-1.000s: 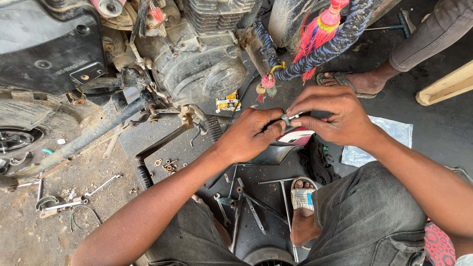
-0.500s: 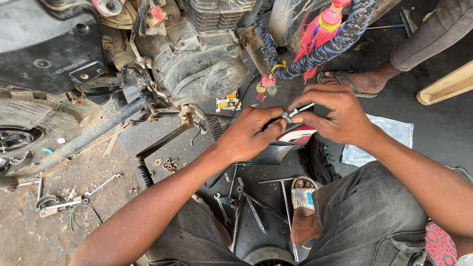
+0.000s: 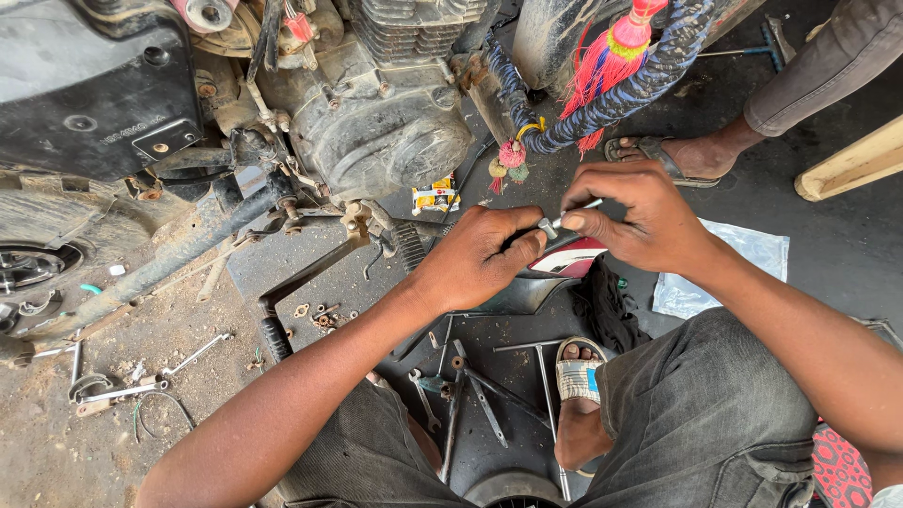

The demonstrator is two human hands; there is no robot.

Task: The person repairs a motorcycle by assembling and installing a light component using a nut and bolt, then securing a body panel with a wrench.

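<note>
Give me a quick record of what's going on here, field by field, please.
Setting: ground beside a motorcycle engine
Left hand: pinches a small metal part
Right hand: holds a thin metal rod against that part
Below hands: red and black panel
Ground: wrenches, scattered bolts
Nearby: another person's sandalled foot

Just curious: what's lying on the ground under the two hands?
Under the left hand and right hand lie a red-and-white panel and a dark panel. The hands cover the rest.
</note>
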